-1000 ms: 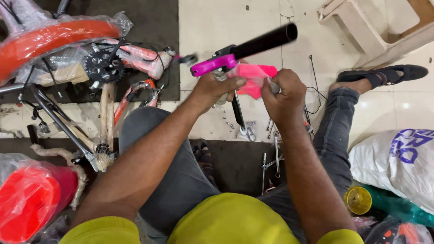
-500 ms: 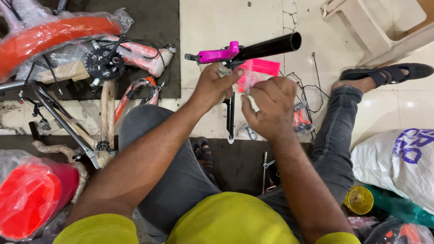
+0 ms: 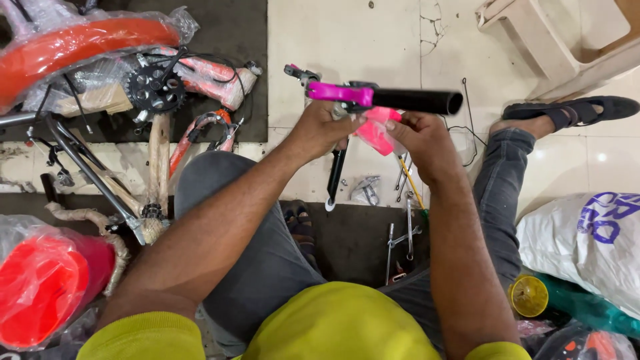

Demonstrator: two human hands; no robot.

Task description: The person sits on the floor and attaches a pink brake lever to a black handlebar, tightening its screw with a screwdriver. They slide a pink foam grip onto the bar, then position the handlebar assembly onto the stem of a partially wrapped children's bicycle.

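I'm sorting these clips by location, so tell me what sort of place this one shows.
Probably a bicycle assembly or repair workshop floor: plastic-wrapped orange bike parts, a chainring, loose metal tools on the tiles, and a handlebar piece in the person's hands.

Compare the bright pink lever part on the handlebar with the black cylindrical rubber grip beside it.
The bright pink lever part is glossy and flat-sided; the black cylindrical rubber grip is matte and round. The pink part sits towards the left hand, while the black grip juts out past the right hand with its open end showing. The grip looks longer. Both lie in one line, held above the tiled floor.
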